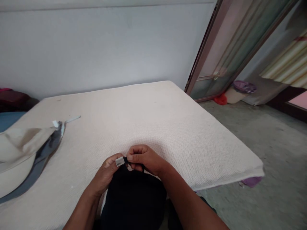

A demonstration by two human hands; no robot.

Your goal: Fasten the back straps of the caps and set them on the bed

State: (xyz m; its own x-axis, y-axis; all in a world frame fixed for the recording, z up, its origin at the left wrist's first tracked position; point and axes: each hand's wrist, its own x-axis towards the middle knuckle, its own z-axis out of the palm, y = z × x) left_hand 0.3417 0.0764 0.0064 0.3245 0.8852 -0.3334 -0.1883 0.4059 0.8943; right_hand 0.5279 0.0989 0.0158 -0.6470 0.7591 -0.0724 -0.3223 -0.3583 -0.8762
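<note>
A black cap (135, 198) hangs at the near edge of the bed, its strap end uppermost, between my two hands. My left hand (104, 175) pinches the strap end, where a small white tag (120, 161) sticks out by the thumb. Close beside it, my right hand (147, 159) has thumb and fingers closed on the black strap. A small gap shows under the strap. To the left lie a beige cap (18, 159) and a grey-blue cap (45, 159), stacked together, with a white tag and a pale strap at their back end.
A pale textured mattress cover (134, 111) spreads below the white wall (100, 48). Dark red and blue items (11, 119) sit at the left edge. Right of the bed are a sliding glass door (216, 64), a bin with a purple liner (237, 92), a red bag (220, 99) and a striped curtain (287, 64).
</note>
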